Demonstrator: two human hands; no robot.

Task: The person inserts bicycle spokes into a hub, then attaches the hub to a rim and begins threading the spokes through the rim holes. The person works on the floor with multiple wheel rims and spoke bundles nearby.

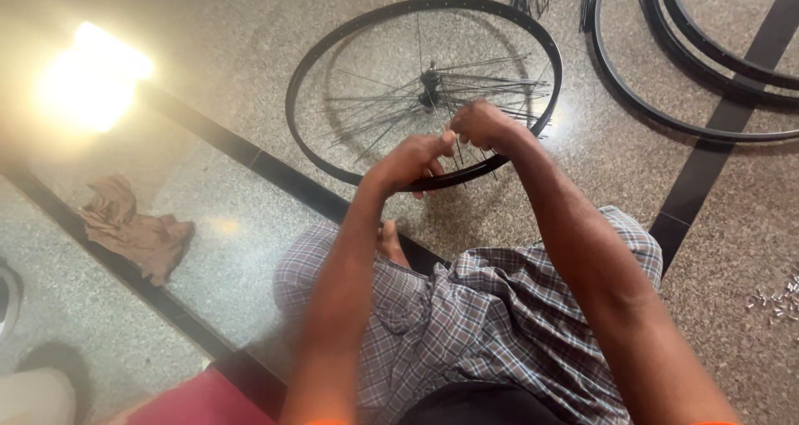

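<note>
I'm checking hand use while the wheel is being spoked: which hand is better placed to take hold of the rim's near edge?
Probably the left hand: it sits right over the near edge of the rim, while the right hand is higher, among the spokes.

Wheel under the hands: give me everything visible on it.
The bicycle wheel lies flat on the speckled stone floor: a black rim, apparently metal, with no tyre, and a small dark hub at its centre. Thin spokes fan out unevenly, bunched toward its right side, some looking loose. The left hand and right hand work at the spokes by the near rim, fingers pinched.
</note>
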